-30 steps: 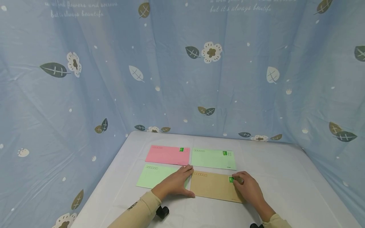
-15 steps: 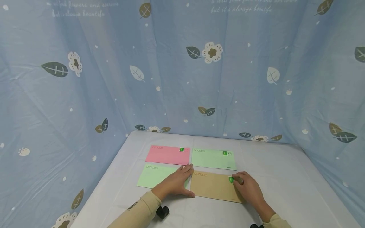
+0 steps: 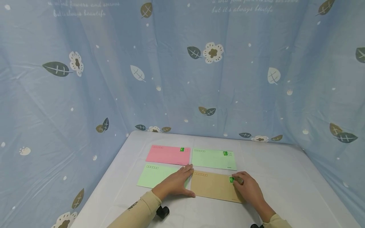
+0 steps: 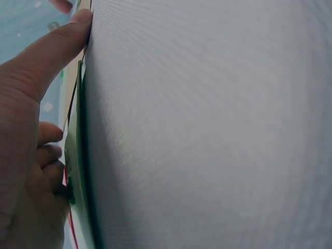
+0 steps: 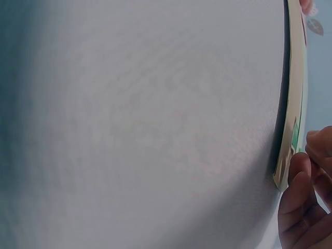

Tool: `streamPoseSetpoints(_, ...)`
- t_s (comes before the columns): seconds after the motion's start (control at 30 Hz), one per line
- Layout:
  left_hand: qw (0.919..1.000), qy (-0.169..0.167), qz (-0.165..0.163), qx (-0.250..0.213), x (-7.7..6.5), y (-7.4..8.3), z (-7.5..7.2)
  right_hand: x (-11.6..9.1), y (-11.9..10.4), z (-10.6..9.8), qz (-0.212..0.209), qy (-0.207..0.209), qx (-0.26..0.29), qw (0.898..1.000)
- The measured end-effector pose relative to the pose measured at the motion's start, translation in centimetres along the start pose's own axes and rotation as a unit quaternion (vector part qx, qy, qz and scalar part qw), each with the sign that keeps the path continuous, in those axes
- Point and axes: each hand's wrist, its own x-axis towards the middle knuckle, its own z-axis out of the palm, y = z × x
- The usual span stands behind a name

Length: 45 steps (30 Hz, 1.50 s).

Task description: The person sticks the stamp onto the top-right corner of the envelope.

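Note:
In the head view my left hand [image 3: 175, 183] lies with spread fingers over the lower green envelope [image 3: 151, 177], hiding its right part. Its thumb and fingertips reach the left edge of the brown envelope [image 3: 212, 186]. My right hand [image 3: 249, 186] bends over the brown envelope's right end, thumb and forefinger pinching at the right edge of a green postage stamp [image 3: 231, 179]. In the right wrist view the stamp [image 5: 294, 136] sits at the envelope's corner, close to the curled fingers. The left wrist view has the left thumb [image 4: 57, 46] straight along the envelope edge.
Behind lie a pink envelope [image 3: 166, 155] and another green envelope [image 3: 211, 160], each with a green stamp at its upper right. All rest on a white-covered table [image 3: 271, 164]. A blue patterned curtain [image 3: 176, 69] surrounds the back and sides. Black wrist devices [image 3: 162, 212] hang below the forearms.
Both hands and the envelopes stay in place. The head view shifts very slightly.

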Motion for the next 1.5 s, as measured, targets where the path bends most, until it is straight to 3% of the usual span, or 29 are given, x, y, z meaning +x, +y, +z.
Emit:
streamPoseSetpoints(0.27,0.9999,0.001,-0.009,-0.005,-0.1,0.1,-0.1,0.0,0.3,0.2,-0.002,0.001,-0.002,1.000)
streamPoseSetpoints(0.7,0.9990,0.025,0.023,0.028,-0.1,0.0,-0.1,-0.3,0.4,0.0,-0.013,0.010,-0.002,1.000)
streamPoseSetpoints(1.07,0.9987,0.039,0.004,0.032,-0.1,-0.5,0.2,-0.8,-0.1,0.1,-0.008,0.001,-0.024,1.000)
streamPoseSetpoints(1.5,0.9975,0.055,0.011,0.043,-0.7,-0.6,-0.1,-1.6,-0.6,0.0,-0.033,-0.023,-0.073,0.997)
